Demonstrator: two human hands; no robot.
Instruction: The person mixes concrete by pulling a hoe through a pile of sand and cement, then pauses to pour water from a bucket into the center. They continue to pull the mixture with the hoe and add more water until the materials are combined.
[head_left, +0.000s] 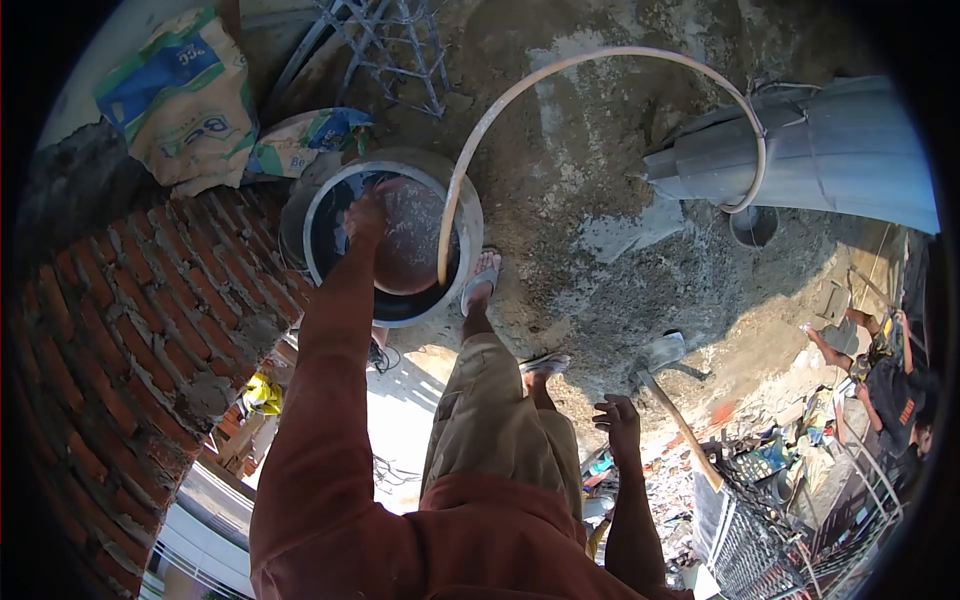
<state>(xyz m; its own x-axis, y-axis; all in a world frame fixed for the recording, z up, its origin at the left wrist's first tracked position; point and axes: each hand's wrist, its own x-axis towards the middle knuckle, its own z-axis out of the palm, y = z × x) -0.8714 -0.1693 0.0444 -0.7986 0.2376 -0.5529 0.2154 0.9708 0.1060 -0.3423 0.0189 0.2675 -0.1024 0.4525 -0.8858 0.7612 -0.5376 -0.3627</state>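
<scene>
My left hand [365,216] reaches down inside a round grey drum [472,200], its fingers closed at the edge of a round patch of brownish water [410,235]. What those fingers grip, if anything, is hard to make out in the shadow. A pale hose [590,58] arcs over the ground, and one end hangs over the drum's right side. Away from the drum, my right hand [620,418] hangs at my side, fingers loosely bent and apart, holding nothing. Near it a long-handled hoe or shovel [690,430] leans, its metal blade on the ground.
A brick wall [130,320] stands at left, with cement bags [185,105] behind the drum. Grey sheeting [800,150] lies at upper right. A metal lattice frame [400,45] is at the top. Another person [890,390] is at far right beside rubble [780,450].
</scene>
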